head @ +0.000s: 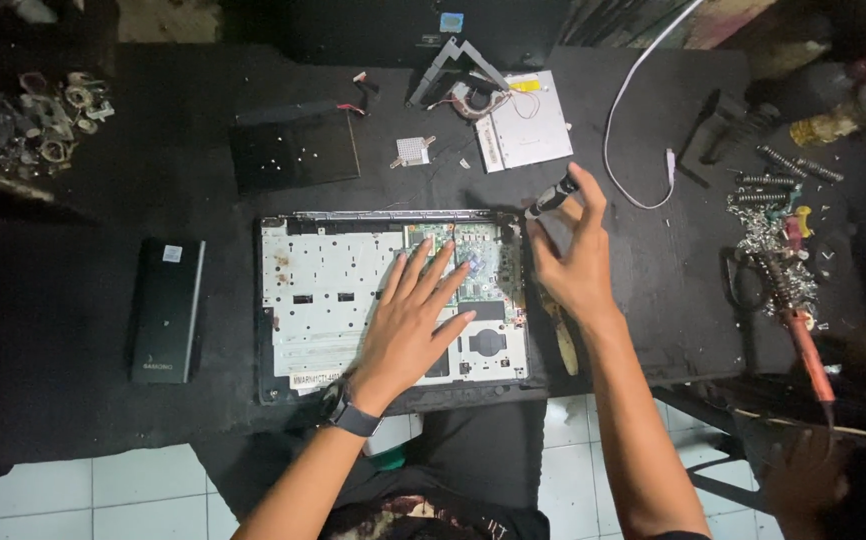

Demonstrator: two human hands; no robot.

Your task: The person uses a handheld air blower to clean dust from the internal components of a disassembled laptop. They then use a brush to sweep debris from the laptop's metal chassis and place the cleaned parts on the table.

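An opened laptop base (323,290) with a bare silver inner frame and a green circuit board (478,262) lies on the black table. My left hand (413,320) rests flat on it, fingers spread, fingertips on the circuit board; a dark watch sits on that wrist. My right hand (573,255) hovers at the laptop's right rear corner and holds a black screwdriver (551,196) upright by its handle between the fingertips.
A black battery pack (166,308) lies to the left. A dark panel (293,150), a small heatsink (412,150), an optical drive (525,125) and a white cable (633,90) lie behind. Screws, a soldering iron (803,330) and tools crowd the right. Another person's hand (803,480) shows bottom right.
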